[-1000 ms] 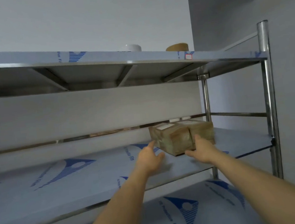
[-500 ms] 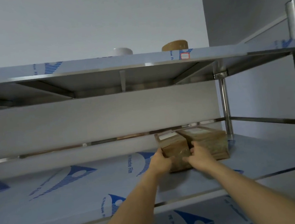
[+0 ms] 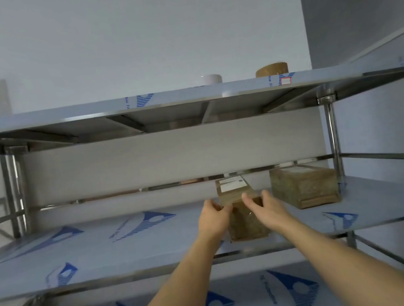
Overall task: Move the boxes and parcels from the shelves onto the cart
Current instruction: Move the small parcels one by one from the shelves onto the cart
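Note:
A brown taped box (image 3: pixel 243 213) with a white label on top lies on the middle shelf (image 3: pixel 131 246) of a steel rack, its near end close to the shelf's front edge. My left hand (image 3: pixel 212 218) grips its left side and my right hand (image 3: pixel 265 208) grips its right side, fingers over the top edges. A second brown box (image 3: pixel 304 185) sits apart to the right, near the rear right post.
On the top shelf (image 3: pixel 189 96) stand a white roll (image 3: pixel 211 79) and a brown roll (image 3: pixel 272 69). A lower shelf (image 3: pixel 262 297) with blue-printed film lies below. Steel posts (image 3: pixel 331 138) and side rails bound the rack on the right; a wall stands behind.
Both hands closed on the left box and pulled it forward and left, away from the second box that it had been touching. The view shifted to the left.

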